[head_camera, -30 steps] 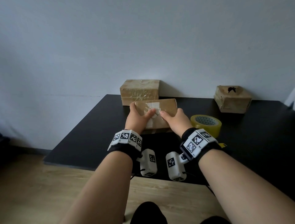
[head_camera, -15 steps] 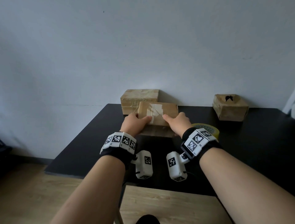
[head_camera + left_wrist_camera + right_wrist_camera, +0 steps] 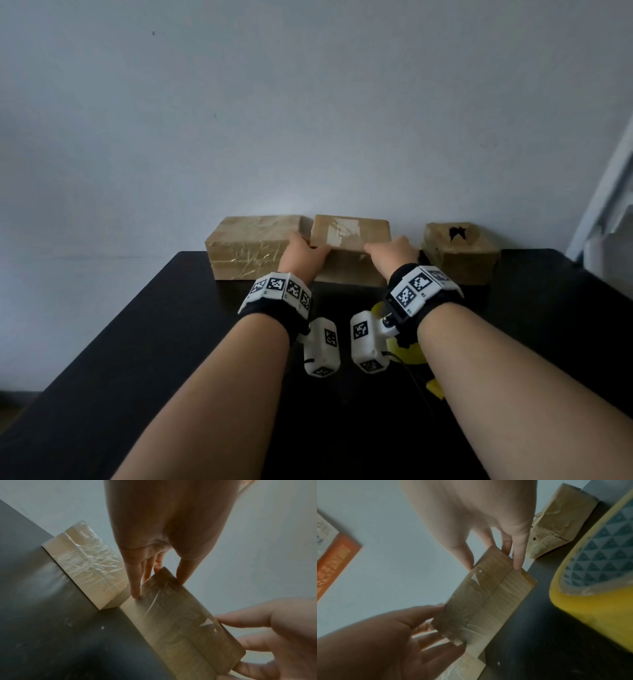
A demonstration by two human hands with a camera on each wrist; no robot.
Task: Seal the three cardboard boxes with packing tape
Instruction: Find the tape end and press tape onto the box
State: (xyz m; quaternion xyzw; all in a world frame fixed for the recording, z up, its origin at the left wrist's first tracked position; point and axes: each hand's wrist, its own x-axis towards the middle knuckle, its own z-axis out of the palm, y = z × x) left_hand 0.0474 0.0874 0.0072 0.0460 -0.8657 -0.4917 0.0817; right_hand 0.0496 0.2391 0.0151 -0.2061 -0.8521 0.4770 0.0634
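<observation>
Head view: left hand (image 3: 301,253) and right hand (image 3: 390,255) gripped opposite ends of middle box (image 3: 352,236), thumbs on top. Taped box (image 3: 250,250) just beside left grip; third box (image 3: 459,253) right of right grip.

middle box (image 3: 352,236): taped, held at both ends against the wall | left box (image 3: 250,250): wrapped in crinkled tape, set just beside it | right box (image 3: 459,253): top torn, set apart | yellow tape roll (image 3: 597,574): laid flat nearby
</observation>
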